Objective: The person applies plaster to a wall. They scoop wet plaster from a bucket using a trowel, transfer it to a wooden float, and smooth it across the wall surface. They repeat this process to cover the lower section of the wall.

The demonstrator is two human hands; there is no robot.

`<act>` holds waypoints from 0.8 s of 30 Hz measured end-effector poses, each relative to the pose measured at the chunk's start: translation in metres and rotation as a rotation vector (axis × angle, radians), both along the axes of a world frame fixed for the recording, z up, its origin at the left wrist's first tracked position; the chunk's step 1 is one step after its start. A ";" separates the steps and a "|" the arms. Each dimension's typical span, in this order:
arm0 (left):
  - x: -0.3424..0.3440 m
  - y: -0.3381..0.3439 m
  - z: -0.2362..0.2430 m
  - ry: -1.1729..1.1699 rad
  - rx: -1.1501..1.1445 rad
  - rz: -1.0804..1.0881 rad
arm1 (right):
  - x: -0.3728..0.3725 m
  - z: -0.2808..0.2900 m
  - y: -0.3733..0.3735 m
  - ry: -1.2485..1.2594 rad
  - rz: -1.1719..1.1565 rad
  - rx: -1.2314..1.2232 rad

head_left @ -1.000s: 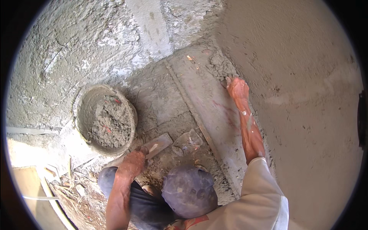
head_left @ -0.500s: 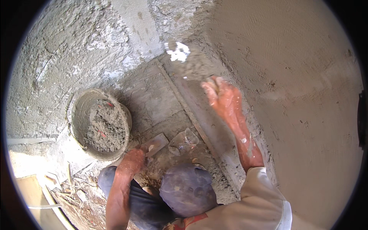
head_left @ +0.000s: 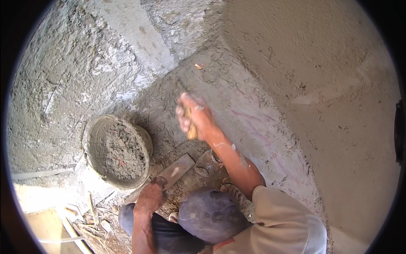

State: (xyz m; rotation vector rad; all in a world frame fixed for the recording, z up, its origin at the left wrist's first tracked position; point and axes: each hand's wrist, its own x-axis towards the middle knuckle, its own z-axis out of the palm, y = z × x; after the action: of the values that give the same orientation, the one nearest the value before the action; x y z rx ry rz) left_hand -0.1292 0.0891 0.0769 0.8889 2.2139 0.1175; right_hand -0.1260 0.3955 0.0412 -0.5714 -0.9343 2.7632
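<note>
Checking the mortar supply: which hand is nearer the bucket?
Left. The left hand sits just beside the bucket, by its lower right rim; the right hand is raised farther off, to its right.

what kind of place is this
Most likely a building site where plastering is under way: rough cement-coated walls, a pan of wet mortar, and a trowel in the left hand.

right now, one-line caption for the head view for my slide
Crouched by a mortar-filled pan, left hand grips a trowel; raised right hand holds a small yellowish object.
</note>
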 end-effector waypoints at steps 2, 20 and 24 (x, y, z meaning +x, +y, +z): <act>-0.002 0.002 -0.002 -0.013 -0.035 0.005 | -0.030 -0.031 0.052 -0.106 -0.195 -0.064; -0.009 0.005 -0.024 -0.019 -0.012 -0.084 | 0.009 -0.073 0.038 -0.160 -0.324 -0.199; -0.014 0.012 -0.035 -0.001 0.006 -0.107 | -0.006 -0.102 0.071 -0.111 -0.335 -0.342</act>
State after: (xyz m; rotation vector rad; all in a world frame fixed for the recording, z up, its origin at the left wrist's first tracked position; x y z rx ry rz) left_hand -0.1436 0.1015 0.0420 1.0089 2.1607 0.0743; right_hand -0.1323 0.4668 -0.0612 -0.8532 -0.3377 2.6110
